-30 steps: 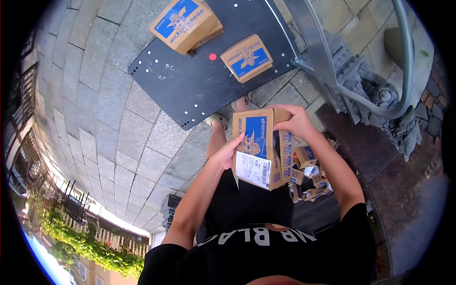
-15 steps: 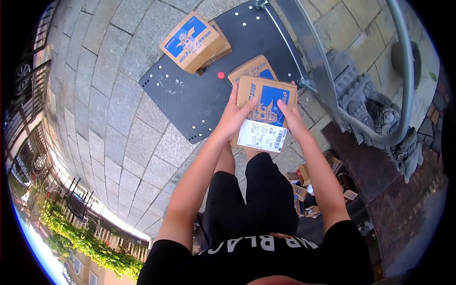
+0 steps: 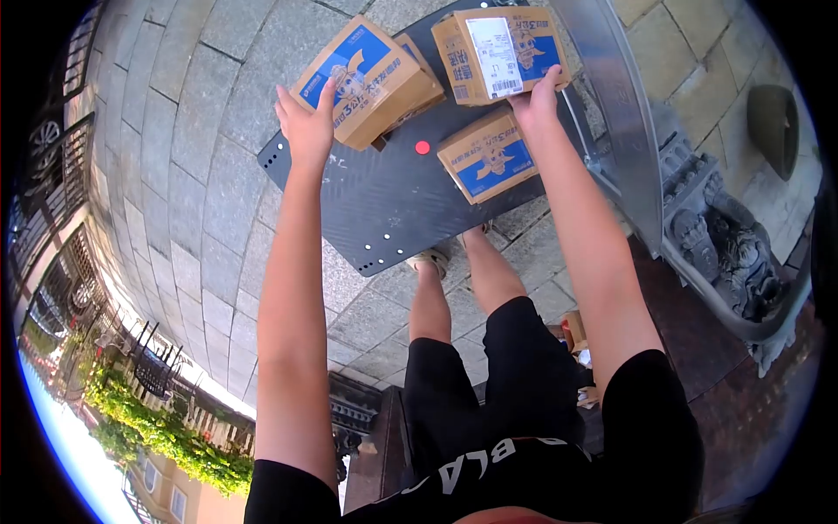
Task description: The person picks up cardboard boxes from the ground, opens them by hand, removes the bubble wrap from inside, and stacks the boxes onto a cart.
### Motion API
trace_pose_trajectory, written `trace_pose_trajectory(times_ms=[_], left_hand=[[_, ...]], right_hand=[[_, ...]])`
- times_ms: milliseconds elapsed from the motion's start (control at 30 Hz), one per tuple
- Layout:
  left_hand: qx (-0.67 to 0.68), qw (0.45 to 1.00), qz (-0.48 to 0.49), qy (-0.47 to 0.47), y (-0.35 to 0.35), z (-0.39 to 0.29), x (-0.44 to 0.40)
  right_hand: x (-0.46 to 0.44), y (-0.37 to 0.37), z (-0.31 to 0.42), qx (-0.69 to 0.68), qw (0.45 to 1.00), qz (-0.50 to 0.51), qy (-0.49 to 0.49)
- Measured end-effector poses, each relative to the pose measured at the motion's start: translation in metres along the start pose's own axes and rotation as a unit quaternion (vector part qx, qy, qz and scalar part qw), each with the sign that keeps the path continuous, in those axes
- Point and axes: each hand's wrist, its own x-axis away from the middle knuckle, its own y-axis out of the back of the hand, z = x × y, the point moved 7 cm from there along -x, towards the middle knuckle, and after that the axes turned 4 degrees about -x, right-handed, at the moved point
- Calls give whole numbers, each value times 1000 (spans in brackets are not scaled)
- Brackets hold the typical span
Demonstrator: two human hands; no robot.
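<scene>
A cardboard box with a white label [image 3: 495,54] is at the far right of the dark platform [image 3: 367,205]. My right hand [image 3: 537,100] grips its near edge. Just nearer lies a flatter box with a blue print [image 3: 489,157]. Over at the left, my left hand [image 3: 307,122] has its fingers apart at the near left corner of another blue-printed box [image 3: 362,83]; thumb and box overlap, and firm contact is hard to tell. That box sits on or against another carton [image 3: 421,61], largely hidden behind it.
A metal rail [image 3: 633,131] runs along the platform's right side, beside a grey carved ornament [image 3: 720,249]. Small cartons [image 3: 573,332] lie by my right leg. A dark pot [image 3: 772,131] stands at far right. Stone paving [image 3: 201,175] spreads left.
The labelled box has moved from near my body to the platform's far right. My left hand has left it and moved left to the other box; my right hand stays on it.
</scene>
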Motion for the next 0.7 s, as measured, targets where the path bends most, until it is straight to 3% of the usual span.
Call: trace_pose_trajectory(times_ms=[67, 100, 167, 267, 333, 400, 467, 567, 667, 700], left_hand=[[88, 991, 18, 95, -26, 49, -18], [88, 991, 19, 98, -29, 54, -19], [248, 952, 162, 78, -57, 55, -19], [282, 944, 138, 104, -73, 61, -14], [293, 938, 145, 112, -77, 66, -13], [294, 939, 174, 31, -79, 54, -14], [290, 940, 173, 38, -79, 51, -14], [318, 930, 179, 53, -85, 53, -15], [387, 893, 202, 110, -99, 65, -13], [424, 861, 219, 177, -104, 66, -6]], right_hand=[[-31, -7, -7, 10, 999, -20, 28], [-42, -9, -11, 30, 998, -30, 39], [-55, -9, -24, 38, 997, -27, 61], [-68, 12, -37, 93, 992, -19, 87], [-67, 8, -39, 172, 970, 13, 173], [-71, 10, -44, 176, 972, 31, 150], [-82, 4, -48, 165, 978, 68, 109], [-96, -3, -50, 272, 957, 66, 80], [-94, -7, -51, 365, 928, 47, 60], [-94, -4, -50, 386, 921, 23, 48]])
